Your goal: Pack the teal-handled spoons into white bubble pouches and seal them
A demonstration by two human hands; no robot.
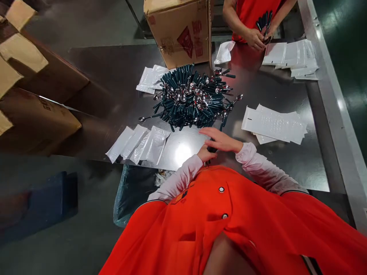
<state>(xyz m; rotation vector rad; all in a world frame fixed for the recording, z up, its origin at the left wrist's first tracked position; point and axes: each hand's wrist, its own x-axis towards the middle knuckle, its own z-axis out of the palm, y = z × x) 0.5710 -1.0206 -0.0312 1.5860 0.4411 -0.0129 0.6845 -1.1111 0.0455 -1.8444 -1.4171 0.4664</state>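
Bundle of dark-handled metal cutlery, partly hidden, near the close edge of the shiny grey metal counter. I see the left hand clasped around it; the right hand lies across the top with fingers extended, and whether it also grips I cannot tell. Just beyond spreads a large heap of loose spoons with dark green handles and silvery bowls. I judge the work partway: crinkled white plastic packets at left look filled, flat white plastic pouches at right look unfilled, and the heap is loose. Beyond it stands a tall brown cardboard box; at upper right, a co-worker's hands hold a dark-handled fan of cutlery.
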